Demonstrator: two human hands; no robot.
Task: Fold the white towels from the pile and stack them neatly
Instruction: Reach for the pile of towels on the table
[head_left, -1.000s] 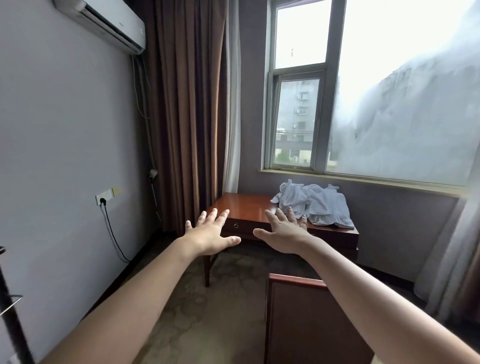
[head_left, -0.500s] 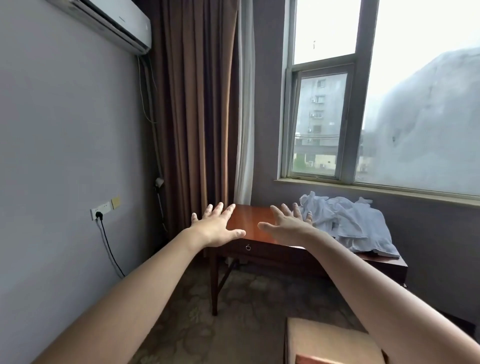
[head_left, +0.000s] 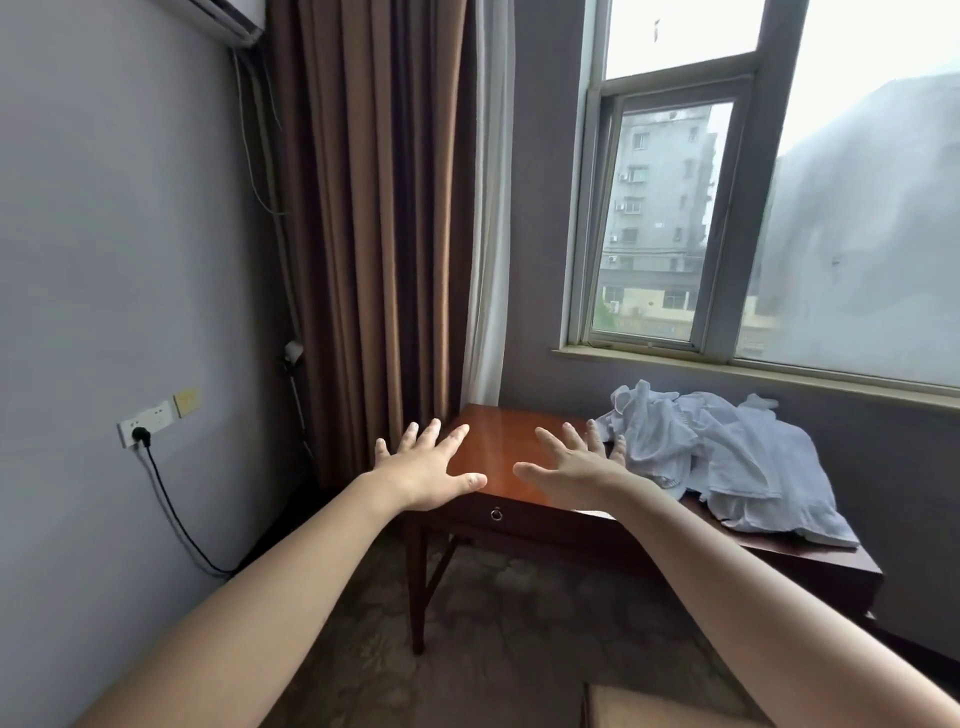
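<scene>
Now that the desk (head_left: 498, 441) is way closer than a second ago, left hand (head_left: 426, 467) and right hand (head_left: 576, 467) hover splayed and empty, towel pile (head_left: 727, 457) just right of the right hand, so no folding yet.

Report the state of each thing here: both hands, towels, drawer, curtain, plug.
left hand: open, fingers spread, holds nothing
right hand: open, fingers spread, holds nothing
white towels: unfolded, crumpled in a pile on the table
drawer: shut
brown curtain: bunched to one side
black plug: in the wall socket

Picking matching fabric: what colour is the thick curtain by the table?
Brown curtain, clearest in the head view.
</scene>
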